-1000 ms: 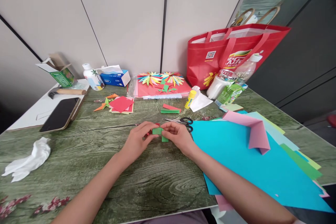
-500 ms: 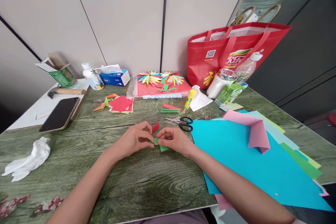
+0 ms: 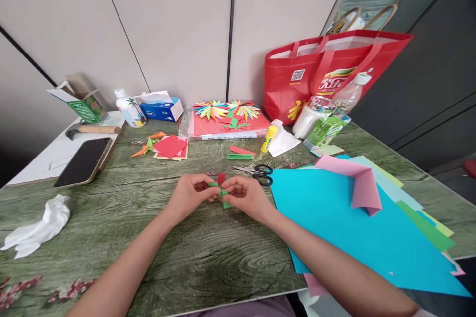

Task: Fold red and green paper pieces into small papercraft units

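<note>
Between my fingertips is a small folded green and red paper piece (image 3: 226, 204), its green strips bent and a red end (image 3: 221, 178) sticking up at the back. My left hand (image 3: 189, 195) pinches its left side between thumb and fingers. On the other side, the thumb and fingers of my right hand (image 3: 248, 198) close on the green part. Fingers hide much of the folds. Black-handled scissors (image 3: 262, 174) lie just beyond my right hand. Farther back rest a red and a green folded strip (image 3: 241, 155), near a yellow glue stick (image 3: 268, 138).
Large blue paper (image 3: 334, 218) and other coloured sheets cover the right side. Red paper squares (image 3: 171, 146) lie back left, near a phone (image 3: 84, 162) and a crumpled tissue (image 3: 39, 228). Along the wall stand a tissue box (image 3: 161, 110) and a red bag (image 3: 286, 84).
Both hands dipped toward me with the paper piece, then rose slightly. The green strips have turned in my fingers, and the red end now points upward behind them.
</note>
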A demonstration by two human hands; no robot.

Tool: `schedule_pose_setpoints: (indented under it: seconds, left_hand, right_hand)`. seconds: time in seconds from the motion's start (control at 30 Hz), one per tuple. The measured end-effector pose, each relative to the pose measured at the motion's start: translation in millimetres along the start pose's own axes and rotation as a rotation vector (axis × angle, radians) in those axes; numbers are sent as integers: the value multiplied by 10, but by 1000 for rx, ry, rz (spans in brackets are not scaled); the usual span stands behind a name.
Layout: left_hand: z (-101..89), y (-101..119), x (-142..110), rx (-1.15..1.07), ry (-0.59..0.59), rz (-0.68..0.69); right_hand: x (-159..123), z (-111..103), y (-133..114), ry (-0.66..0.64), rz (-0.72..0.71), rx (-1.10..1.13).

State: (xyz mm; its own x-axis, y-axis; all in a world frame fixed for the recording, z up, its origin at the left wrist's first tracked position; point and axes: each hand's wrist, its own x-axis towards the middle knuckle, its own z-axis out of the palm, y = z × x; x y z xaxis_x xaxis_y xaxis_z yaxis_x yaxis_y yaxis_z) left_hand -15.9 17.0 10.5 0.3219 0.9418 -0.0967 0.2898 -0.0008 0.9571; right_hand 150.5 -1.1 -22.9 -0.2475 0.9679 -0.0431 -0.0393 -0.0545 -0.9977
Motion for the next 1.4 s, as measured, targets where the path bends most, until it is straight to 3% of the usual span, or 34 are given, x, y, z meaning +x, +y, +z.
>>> schedule_pose_setpoints:
  seconds: [0.3, 0.67, 1.4]
  left_hand:
    - [78, 3, -8, -119, 80, -30]
    - [122, -13, -27, -251, 86, -63]
    - [161, 32, -48, -147, 122, -46]
  right_hand:
    - [5, 10, 34, 82, -15, -24]
    - [-15, 39, -14, 115, 1, 9]
    - [-14, 27, -30, -2, 73, 61]
